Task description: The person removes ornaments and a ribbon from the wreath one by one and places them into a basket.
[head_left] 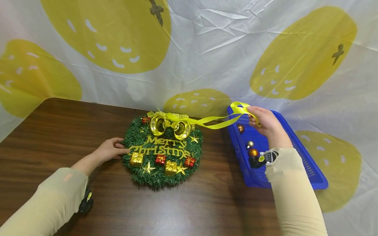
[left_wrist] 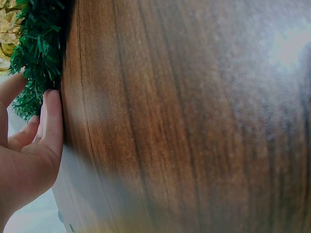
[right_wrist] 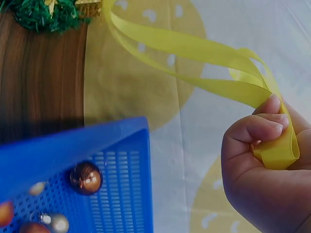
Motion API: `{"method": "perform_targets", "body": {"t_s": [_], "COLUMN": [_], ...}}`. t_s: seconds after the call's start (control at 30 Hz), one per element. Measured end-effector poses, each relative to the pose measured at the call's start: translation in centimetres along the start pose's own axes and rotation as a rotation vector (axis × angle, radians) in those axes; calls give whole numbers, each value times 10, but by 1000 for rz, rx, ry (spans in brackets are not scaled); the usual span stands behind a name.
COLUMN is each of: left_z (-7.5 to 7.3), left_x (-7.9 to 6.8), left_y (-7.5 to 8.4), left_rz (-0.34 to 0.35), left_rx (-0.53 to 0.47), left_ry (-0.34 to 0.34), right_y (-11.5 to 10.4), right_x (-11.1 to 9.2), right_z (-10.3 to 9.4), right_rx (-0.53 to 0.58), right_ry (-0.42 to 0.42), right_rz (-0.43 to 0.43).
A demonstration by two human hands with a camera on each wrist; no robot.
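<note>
A green tinsel Christmas wreath (head_left: 160,180) lies on the table, its gold letters reading "Merry Christmas". Two gold bells (head_left: 182,129), small gift boxes and gold stars decorate it. At the wreath's left rim my left hand (head_left: 110,150) grips the tinsel; the left wrist view shows the thumb and fingers (left_wrist: 52,116) at that edge. My right hand (head_left: 267,123) pinches a yellow ribbon (head_left: 217,124) above the basket's far end. From the bells the ribbon stretches rightward to this hand, and a folded loop of it shows between thumb and fingers in the right wrist view.
A blue plastic basket (head_left: 307,164) stands on the right, partly under my right forearm. Inside are several small ornament balls, a brown one (right_wrist: 86,177) among them. A white cloth (head_left: 212,65) with yellow fruit prints hangs behind the dark wooden table (head_left: 73,131).
</note>
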State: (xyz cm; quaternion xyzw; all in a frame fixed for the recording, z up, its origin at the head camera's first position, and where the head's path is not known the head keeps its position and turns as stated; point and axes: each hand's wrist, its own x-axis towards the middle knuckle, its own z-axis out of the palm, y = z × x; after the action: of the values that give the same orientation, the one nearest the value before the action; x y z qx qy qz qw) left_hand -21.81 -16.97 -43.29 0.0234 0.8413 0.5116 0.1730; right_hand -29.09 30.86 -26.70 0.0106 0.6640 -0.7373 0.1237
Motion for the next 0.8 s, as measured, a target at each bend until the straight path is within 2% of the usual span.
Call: {"method": "perform_targets", "body": {"t_s": [0.2,0.37,0.67,0.8], "left_z": [0,1,0,0], "left_x": [-2,-3,-3,-2], "left_y": [1,2,1,2], "left_rz": [2,2,5,7], "left_rx": [6,7,-1,-2], "left_ry": [-2,-6,-3,-4], "right_y": [-3,-10,-37,-51], "right_x": [-6,-10,-22,-28], "right_z": [-13,-22,-37,-44], "right_rx": [39,113,228,287], "right_ry": [9,0,22,59], "right_rz": [2,-6,-36,-60]}}
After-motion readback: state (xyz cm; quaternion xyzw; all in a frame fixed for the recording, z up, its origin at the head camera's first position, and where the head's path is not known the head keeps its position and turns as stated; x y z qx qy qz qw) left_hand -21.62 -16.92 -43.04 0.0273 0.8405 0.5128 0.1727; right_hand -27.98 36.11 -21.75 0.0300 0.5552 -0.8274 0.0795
